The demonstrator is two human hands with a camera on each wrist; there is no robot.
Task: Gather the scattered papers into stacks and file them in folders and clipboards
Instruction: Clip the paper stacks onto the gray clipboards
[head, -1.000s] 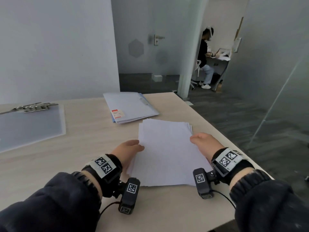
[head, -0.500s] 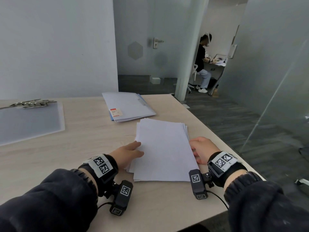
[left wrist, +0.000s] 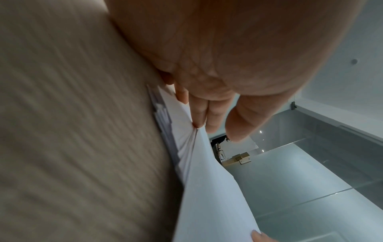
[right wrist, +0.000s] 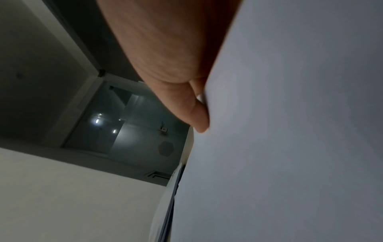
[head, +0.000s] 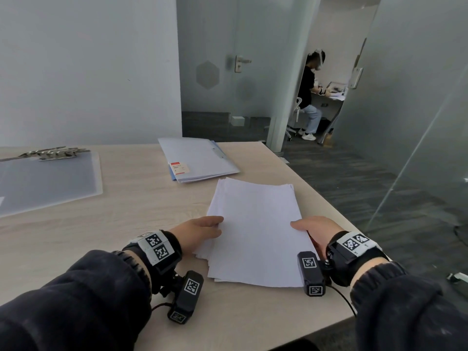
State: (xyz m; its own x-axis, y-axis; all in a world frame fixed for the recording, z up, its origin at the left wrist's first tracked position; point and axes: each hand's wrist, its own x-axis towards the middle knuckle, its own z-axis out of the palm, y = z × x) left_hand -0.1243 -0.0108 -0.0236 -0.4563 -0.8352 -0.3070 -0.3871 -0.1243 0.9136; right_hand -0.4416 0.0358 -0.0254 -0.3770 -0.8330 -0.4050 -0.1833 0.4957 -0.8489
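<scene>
You sit at a pale wood-grain table (head: 131, 206), w/ a loose stack of white paper (head: 255, 231) lying on it directly in front of you; treat that stack as the landmark. Your left hand (head: 198, 233) is at the stack's left edge: the left wrist view shows fingers (left wrist: 199, 113) tucked under the top sheets and the thumb over them, so it's pinching that edge, which lifts a little off the sheets below. Your right hand (head: 316, 230) is at the stack's right edge, thumb on top of the paper; the right wrist view shows a fingertip (right wrist: 199, 121) against the sheet, so it's grasping that side too. The sheets aren't squared; corners fan out at the near-left.

Just beyond the stack's far edge lies a pale blue folder (head: 197, 158) w/ a red-and-white label (head: 179, 167) at its near-left corner. Far left of the stack, well apart, lies a translucent clipboard (head: 48, 178) w/ a metal clip (head: 54, 153) at its far end.

Beyond the table: a plain white wall (head: 86, 67) behind the clipboard, frosted glass door (head: 228, 72) w/ a handle behind the folder, glass partitions to the stack's right, dark grey floor (head: 367, 183). Through an open doorway past the folder, another person (head: 310, 97) sits at a desk.
</scene>
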